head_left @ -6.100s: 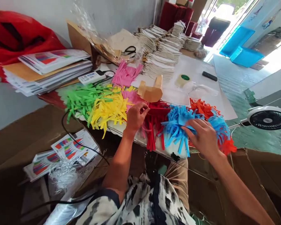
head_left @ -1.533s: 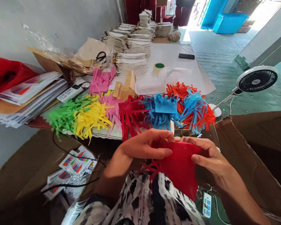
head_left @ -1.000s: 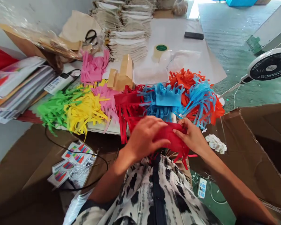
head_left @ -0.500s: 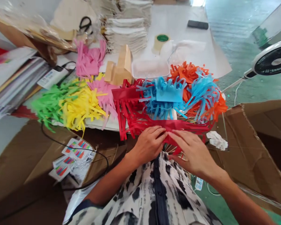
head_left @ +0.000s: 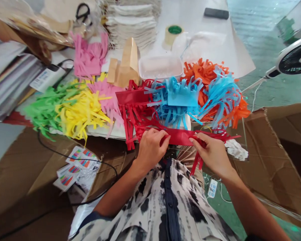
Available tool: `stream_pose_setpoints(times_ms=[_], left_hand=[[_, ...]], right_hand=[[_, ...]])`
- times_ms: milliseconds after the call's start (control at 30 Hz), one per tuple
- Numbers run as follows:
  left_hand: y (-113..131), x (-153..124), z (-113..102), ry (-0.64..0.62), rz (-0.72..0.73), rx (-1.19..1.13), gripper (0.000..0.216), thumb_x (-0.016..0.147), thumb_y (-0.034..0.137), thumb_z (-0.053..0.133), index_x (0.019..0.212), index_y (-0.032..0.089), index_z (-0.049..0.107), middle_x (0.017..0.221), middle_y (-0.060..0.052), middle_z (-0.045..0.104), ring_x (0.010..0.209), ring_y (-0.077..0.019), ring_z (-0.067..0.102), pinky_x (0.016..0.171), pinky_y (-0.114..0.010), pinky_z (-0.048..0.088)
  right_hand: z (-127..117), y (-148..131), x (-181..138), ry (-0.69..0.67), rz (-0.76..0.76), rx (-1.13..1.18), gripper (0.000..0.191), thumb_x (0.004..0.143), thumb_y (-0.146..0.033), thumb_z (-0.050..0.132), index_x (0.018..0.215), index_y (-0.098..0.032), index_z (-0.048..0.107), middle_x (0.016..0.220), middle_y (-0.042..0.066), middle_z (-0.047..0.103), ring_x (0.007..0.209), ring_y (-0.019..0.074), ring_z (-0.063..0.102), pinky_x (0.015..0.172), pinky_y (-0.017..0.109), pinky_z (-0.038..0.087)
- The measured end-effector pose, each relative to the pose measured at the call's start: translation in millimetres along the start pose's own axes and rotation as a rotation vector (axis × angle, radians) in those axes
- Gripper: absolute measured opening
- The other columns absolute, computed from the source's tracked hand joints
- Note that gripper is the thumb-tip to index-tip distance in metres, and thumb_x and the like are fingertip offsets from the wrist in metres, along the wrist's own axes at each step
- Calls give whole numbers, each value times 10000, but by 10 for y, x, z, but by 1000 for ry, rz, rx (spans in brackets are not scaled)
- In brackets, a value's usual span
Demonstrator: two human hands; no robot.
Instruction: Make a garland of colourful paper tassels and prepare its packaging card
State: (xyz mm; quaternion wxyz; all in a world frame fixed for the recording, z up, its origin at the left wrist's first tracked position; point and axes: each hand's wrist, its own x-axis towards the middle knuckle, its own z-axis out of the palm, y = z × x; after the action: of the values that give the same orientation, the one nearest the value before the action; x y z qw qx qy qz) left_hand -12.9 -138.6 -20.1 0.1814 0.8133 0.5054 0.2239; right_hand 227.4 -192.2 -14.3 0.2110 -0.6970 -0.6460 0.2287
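Note:
A red fringed tissue-paper strip [head_left: 180, 136] is stretched between my two hands at the front edge of the table, its cut strands trailing off both ends. My left hand [head_left: 153, 147] pinches the band on one side, fingers curled. On the other side my right hand [head_left: 212, 152] grips it between thumb and fingers, with a few strands hanging below. Just beyond lie another red tissue fringe [head_left: 132, 97] and a blue tissue fringe [head_left: 182, 97]. Orange fringe [head_left: 203, 73] is heaped at the right, partly under more blue strands.
Green fringe [head_left: 54, 107], yellow fringe [head_left: 84, 112] and pink fringe [head_left: 90, 55] lie at left. Behind stand a clear plastic tray [head_left: 161, 67], a tape roll [head_left: 173, 35] and white paper stacks [head_left: 130, 25]. A fan [head_left: 296, 60] and a cardboard box [head_left: 273, 160] are at right.
My hands have moved apart along the red strip. Earlier they lay nearly together with fingers extended over it; now both are pinching it, and its flat band shows between them.

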Motion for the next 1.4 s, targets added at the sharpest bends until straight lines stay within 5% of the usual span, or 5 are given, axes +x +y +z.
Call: stream_pose_setpoints(times_ms=[600, 867, 1100, 1200, 1400], left_hand=[[2, 63, 176, 110, 60, 296, 108, 973, 297, 720, 938, 203, 681, 841, -47, 731, 847, -260, 626, 750, -418, 402], [76, -13, 205, 144, 508, 156, 325, 1082, 174, 542, 1372, 249, 669, 1289, -20, 788, 1277, -199, 667, 1330, -524, 214], [137, -141, 253, -39, 472, 126, 312, 1064, 372, 612, 1355, 293, 690, 1369, -59, 751, 1335, -250, 658, 1328, -685, 185], [138, -155, 246, -47, 471, 116, 314, 1048, 355, 641, 1356, 322, 692, 1375, -66, 744, 1350, -266, 648, 1288, -701, 258], [147, -135, 224, -64, 472, 114, 310, 1036, 342, 655, 1341, 364, 709, 1375, -50, 745, 1344, -265, 652, 1319, -730, 156]], right_hand=[[107, -37, 102, 78, 127, -247, 434, 1018, -595, 543, 786, -228, 571, 635, -2, 615, 582, 175, 554, 617, 293, 251], [101, -188, 136, -6, 153, -437, 360, 1040, -509, 551, 858, -209, 632, 764, 79, 736, 661, 227, 631, 609, 317, 204], [-208, 21, 43, 232, 168, -492, 235, 984, -409, 641, 1060, -205, 731, 971, 123, 791, 804, 292, 690, 618, 344, 320], [-308, 36, -138, 423, 0, -488, 255, 985, -268, 574, 1162, -189, 741, 1162, 169, 773, 1034, 338, 692, 784, 414, 469], [28, -87, -359, 160, -422, -451, 332, 990, -168, 564, 1265, -173, 750, 1296, 86, 782, 1203, 293, 675, 1015, 438, 449]])
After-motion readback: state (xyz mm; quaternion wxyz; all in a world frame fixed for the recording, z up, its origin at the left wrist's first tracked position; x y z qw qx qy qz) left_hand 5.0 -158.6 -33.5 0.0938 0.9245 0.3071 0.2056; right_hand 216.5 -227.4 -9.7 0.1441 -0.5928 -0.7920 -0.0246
